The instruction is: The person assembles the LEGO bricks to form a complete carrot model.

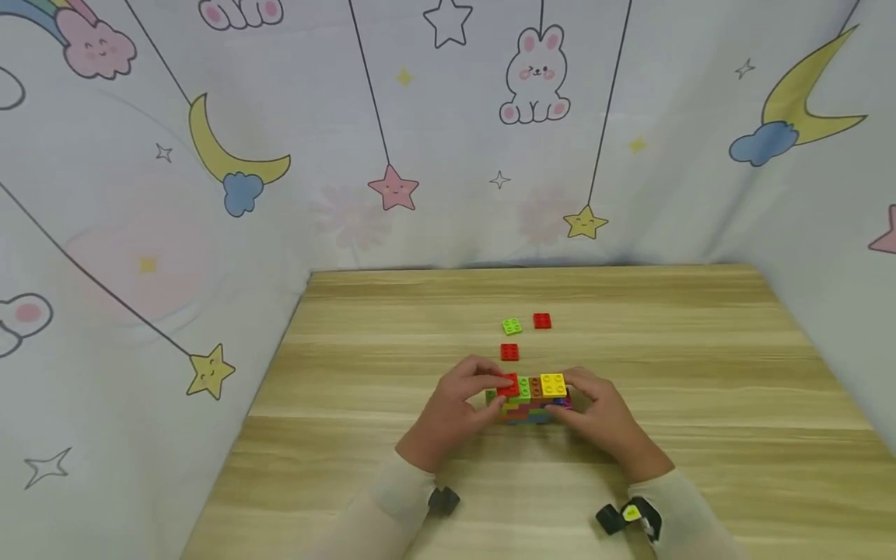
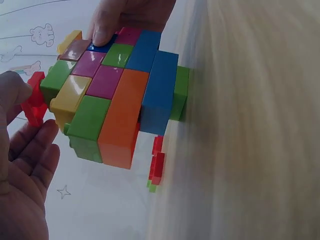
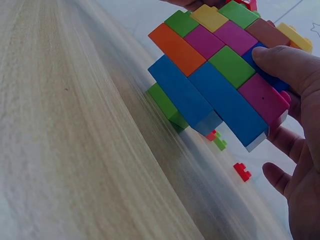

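Note:
A wall of toy building bricks (image 1: 526, 412) in several colours stands on the table between my hands. My left hand (image 1: 451, 404) pinches a red brick (image 2: 35, 100) between thumb and fingers at the wall's upper left. In the left wrist view that red brick is beside the green brick (image 2: 58, 79); whether they are joined I cannot tell. My right hand (image 1: 607, 416) grips the wall's right end, its thumb against a blue brick (image 3: 270, 75). A yellow brick (image 1: 553, 385) tops that end. Long blue bricks (image 3: 182, 95) lie low in the wall, above a green one (image 3: 167, 106).
Beyond the wall lie a red brick (image 1: 509, 352), a lime green brick (image 1: 512, 326) and a second red brick (image 1: 542, 320), spaced apart on the wooden table (image 1: 364, 342). A printed curtain (image 1: 462, 140) hangs behind the table's far edge and along both sides.

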A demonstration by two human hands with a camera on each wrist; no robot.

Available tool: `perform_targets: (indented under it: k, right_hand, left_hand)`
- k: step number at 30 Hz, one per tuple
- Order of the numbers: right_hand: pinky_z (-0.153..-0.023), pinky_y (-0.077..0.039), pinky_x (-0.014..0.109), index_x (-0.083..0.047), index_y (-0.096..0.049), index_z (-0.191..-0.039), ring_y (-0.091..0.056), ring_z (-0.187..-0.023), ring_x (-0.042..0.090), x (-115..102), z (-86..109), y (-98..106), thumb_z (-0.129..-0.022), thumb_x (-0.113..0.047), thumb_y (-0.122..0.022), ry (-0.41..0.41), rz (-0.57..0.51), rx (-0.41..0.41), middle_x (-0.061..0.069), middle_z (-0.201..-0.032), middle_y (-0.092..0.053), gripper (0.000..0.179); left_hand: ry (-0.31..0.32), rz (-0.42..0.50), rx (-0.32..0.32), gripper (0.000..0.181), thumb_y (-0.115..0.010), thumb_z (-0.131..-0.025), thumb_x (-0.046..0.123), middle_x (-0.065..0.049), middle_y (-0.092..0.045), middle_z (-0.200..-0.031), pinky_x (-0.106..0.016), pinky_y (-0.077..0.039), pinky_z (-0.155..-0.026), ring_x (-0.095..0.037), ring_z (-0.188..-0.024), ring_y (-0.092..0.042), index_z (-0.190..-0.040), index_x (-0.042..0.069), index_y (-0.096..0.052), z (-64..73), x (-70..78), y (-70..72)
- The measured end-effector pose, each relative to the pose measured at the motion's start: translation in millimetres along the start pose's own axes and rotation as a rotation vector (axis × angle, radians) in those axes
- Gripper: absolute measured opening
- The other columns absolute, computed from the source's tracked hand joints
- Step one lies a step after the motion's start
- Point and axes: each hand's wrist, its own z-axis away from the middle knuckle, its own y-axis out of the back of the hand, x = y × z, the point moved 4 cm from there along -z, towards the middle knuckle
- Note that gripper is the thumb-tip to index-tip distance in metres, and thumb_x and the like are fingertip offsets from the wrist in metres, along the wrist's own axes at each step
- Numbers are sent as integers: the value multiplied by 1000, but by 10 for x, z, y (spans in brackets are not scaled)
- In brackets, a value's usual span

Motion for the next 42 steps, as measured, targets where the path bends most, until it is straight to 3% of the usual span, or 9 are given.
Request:
perform_targets:
  k: [10, 19, 23, 29, 34, 38, 40, 42]
  right_hand:
    - [-102, -50, 30, -14, -76, -118, -66, -110, 12, -9, -17, 11, -84, -18, -89, 14, 8, 4, -8, -114, -72, 37]
    - [-102, -52, 43, -12, -76, -118, -66, -111, 14, -9, -21, 20, -83, -19, -89, 0, 24, -2, -6, -115, -73, 37]
    - [-101, -52, 43, -12, -76, -118, -66, -111, 14, -1, -12, 18, -84, -18, -89, -1, 28, -2, -6, -114, -73, 37]
    - [-101, -52, 40, -12, -76, -117, -66, -109, 15, -5, -4, 29, -85, -17, -88, 12, 29, 5, -5, -113, -73, 35]
    - [-100, -51, 34, -13, -76, -117, -66, -107, 15, 7, 5, 35, -85, -17, -87, 19, 26, 10, -5, -113, -73, 34]
    - [-101, -50, 30, -13, -76, -118, -66, -108, 14, 16, 9, 33, -85, -17, -88, 14, 26, 5, -4, -113, -73, 36]
    - [-101, -48, 27, -13, -76, -118, -66, -109, 13, 24, 4, 29, -84, -18, -88, 5, 21, 4, -5, -114, -73, 36]
    - [-101, -48, 25, -13, -76, -118, -65, -109, 13, 31, 0, 20, -84, -18, -89, 5, 16, 4, -5, -113, -72, 37]
  left_hand:
    - [18, -102, -69, 17, -79, -91, 8, 3, -60, -117, -21, -53, -94, -9, -106, -59, -109, 8, -79, -68, 94, 50]
    - [59, -152, -109, 18, -79, -91, 9, 4, -61, -117, -21, -54, -91, -9, -105, -59, -109, 10, -80, -90, 104, 49]
    - [71, -181, -142, 19, -80, -91, 12, 2, -61, -116, -19, -54, -89, -10, -103, -60, -110, 10, -80, -95, 115, 47]
    - [55, -192, -121, 19, -80, -91, 11, 3, -61, -113, -20, -54, -89, -10, -101, -60, -110, 10, -80, -89, 128, 31]
    - [10, -164, -89, 19, -80, -91, 10, 2, -63, -115, -20, -53, -94, -11, -107, -61, -109, 10, -78, -77, 99, -3]
    - [0, -82, -66, 23, -77, -93, 12, 2, -66, -121, -27, -52, -99, -13, -114, -62, -116, 12, -74, -62, 14, 3]
    - [50, -8, -57, 26, -73, -96, 13, 2, -67, -125, -33, -51, -103, -14, -119, -61, -121, 12, -72, -61, -92, 13]
    - [138, 66, -42, 27, -69, -99, 14, 2, -68, -127, -40, -49, -107, -16, -122, -61, -126, 12, -71, -67, -241, 21]
